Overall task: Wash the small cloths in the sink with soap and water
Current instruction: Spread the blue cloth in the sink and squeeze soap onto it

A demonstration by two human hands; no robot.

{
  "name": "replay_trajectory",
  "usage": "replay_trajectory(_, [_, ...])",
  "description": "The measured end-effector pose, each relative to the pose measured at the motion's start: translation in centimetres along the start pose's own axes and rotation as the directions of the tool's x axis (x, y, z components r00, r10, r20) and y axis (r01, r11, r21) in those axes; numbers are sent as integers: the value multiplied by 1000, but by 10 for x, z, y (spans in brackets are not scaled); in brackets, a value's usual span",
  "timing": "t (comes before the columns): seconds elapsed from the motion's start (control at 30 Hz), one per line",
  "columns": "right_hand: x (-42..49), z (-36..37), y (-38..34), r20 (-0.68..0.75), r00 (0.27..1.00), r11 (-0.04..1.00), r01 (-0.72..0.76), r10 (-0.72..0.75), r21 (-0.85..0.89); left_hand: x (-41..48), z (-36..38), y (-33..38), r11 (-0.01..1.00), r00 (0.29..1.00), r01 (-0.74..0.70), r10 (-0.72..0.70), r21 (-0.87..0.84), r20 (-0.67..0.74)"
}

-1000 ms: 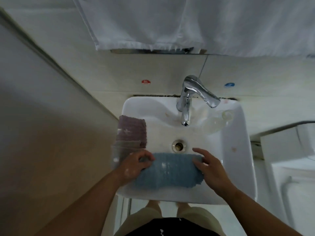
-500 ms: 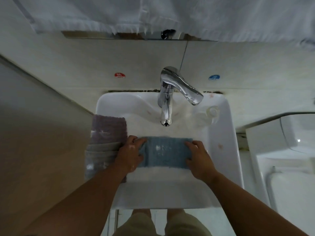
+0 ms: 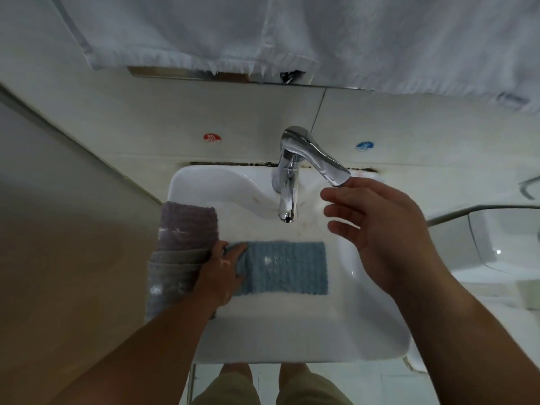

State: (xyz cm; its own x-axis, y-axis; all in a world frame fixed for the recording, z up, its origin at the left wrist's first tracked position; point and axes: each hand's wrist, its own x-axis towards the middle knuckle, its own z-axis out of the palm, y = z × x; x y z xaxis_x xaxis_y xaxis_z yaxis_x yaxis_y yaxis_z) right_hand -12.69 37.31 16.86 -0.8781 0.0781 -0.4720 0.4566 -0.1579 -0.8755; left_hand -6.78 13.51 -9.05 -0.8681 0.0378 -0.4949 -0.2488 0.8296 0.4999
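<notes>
A blue cloth (image 3: 285,268) lies flat in the white sink (image 3: 292,340), just below the spout. My left hand (image 3: 219,273) pinches the cloth's left edge. My right hand (image 3: 377,226) hovers open above the sink's right side, fingers spread, fingertips just under the tip of the chrome tap lever (image 3: 318,159). A purple cloth (image 3: 190,226) and a grey-beige cloth (image 3: 172,276) hang over the sink's left rim. No water runs from the spout (image 3: 287,211).
White towels (image 3: 292,33) hang above the sink. Red (image 3: 212,137) and blue (image 3: 364,146) stickers mark the tiled wall behind the tap. A wall stands close on the left; a white fixture (image 3: 502,238) sits to the right.
My right hand let go of the blue cloth's right edge and rose up to the tap lever. The left hand stays on the cloth's left edge.
</notes>
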Motion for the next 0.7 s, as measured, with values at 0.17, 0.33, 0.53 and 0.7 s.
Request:
replay_trajectory(0.17, [2,9,-9,28,997,996,78,-77,-38,-1,3,-4,1000,1000,-15,15,-7,-3])
replay_trajectory(0.33, [4,-2,14,56,980,961,197,-189,-195,-2,3,-8,1000,1000,-19,19,-3,6])
replay_trajectory(0.53, [24,-36,148,98,992,604,123,-75,-787,1,6,-11,999,999,-39,39,4,3])
replay_trajectory(0.7, [54,-52,216,266,963,306,239,47,-921,0,7,-11,999,1000,-23,23,-23,0])
